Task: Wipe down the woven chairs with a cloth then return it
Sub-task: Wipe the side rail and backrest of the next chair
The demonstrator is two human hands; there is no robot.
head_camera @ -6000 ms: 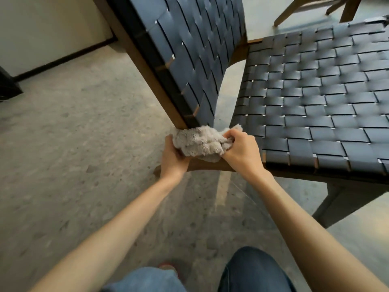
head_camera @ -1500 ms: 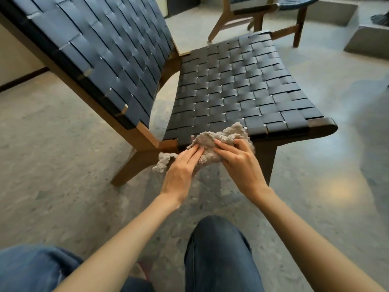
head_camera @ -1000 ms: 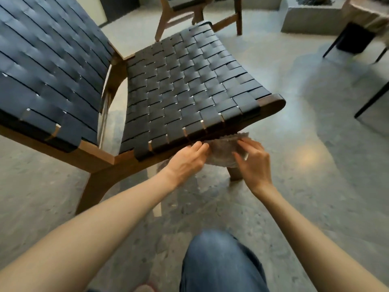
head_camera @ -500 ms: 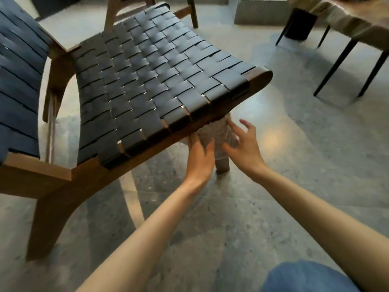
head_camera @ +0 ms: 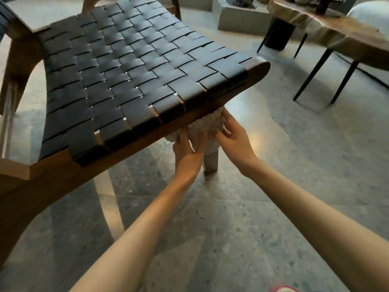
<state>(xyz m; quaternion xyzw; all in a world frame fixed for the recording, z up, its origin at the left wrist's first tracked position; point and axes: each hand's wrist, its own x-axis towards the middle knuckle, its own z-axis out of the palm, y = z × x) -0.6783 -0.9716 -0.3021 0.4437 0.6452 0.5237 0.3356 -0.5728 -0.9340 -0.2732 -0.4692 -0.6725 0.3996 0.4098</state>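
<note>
A chair with a dark woven seat [head_camera: 136, 70] and a brown wooden frame fills the left and middle. A pale fluffy cloth [head_camera: 207, 126] is bunched around the top of the chair's front leg [head_camera: 211, 165], just under the side rail. My left hand [head_camera: 187, 153] grips the cloth from the left side of the leg, fingers pointing up. My right hand [head_camera: 233, 137] holds the cloth from the right, fingers curled onto it. The rail hides the upper part of the cloth.
A wooden slab table [head_camera: 341, 36] on thin black legs stands at the right. A grey concrete block [head_camera: 237, 20] sits behind the chair. Part of a second chair's wooden leg [head_camera: 175, 6] shows at the top. The floor [head_camera: 294, 165] is speckled stone.
Both hands carried the cloth along the side rail toward the seat's front and down onto the front leg. The view swung right and moved closer.
</note>
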